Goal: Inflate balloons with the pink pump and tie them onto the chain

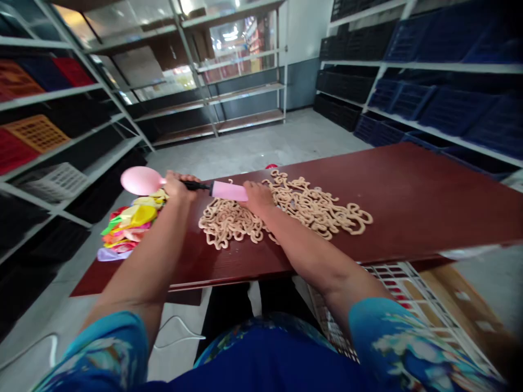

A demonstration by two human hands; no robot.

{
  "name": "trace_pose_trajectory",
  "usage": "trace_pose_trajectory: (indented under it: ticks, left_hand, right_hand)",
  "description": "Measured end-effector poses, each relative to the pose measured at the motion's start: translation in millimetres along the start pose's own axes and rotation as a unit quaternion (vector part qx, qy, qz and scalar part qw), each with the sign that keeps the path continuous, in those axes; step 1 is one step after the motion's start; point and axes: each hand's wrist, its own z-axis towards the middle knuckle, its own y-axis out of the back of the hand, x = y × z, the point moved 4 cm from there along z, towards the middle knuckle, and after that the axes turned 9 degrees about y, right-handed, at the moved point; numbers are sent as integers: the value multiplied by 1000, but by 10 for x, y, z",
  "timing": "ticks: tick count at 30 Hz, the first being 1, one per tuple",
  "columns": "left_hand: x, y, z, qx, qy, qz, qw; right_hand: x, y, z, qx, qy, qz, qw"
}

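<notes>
A pink balloon point(141, 181), partly inflated, sticks out to the left of my left hand point(180, 185). That hand is closed around the balloon's neck, where the black front end of a hand pump comes in. The pink barrel of the balloon pump point(229, 191) lies level between my hands. My right hand point(258, 198) is wrapped round the pump's right end, hiding that end. Below and beside it, beige curly strands point(322, 209) are heaped on the table. Flat balloons in several colours point(137, 220) are piled left of my left forearm.
The dark red table point(408, 201) stretches far to the right. A white wire basket point(412, 299) and cardboard point(469, 305) are below its front edge. Shelving with blue crates point(457, 109) stands right, and shelves with coloured crates point(36, 136) left. A white cable point(180, 326) lies on the floor.
</notes>
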Motion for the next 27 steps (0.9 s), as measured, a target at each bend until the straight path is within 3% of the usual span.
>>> trace_pose_trajectory:
  ticks: [3, 6, 19, 23, 27]
  left_hand:
    - [56, -12, -19, -7, -8, -25, 1000]
    - [-38, -28, 1, -8, -12, -21, 1000]
    - [-969, -11, 217, -8, -71, -29, 997]
    - [-909, -22, 197, -2, -68, -34, 997]
    - [-608, -30, 121, -5, -39, -39, 998]
  right_hand:
    - [33, 11, 2, 4, 10, 5, 1000]
    - [61, 21, 11, 10, 6, 11, 1000]
    - [-181, -32, 32, -30, -13, 14, 999]
    - [-207, -84, 9, -19, -27, 1, 999]
    - [-173, -65, -22, -9, -24, -3, 1000]
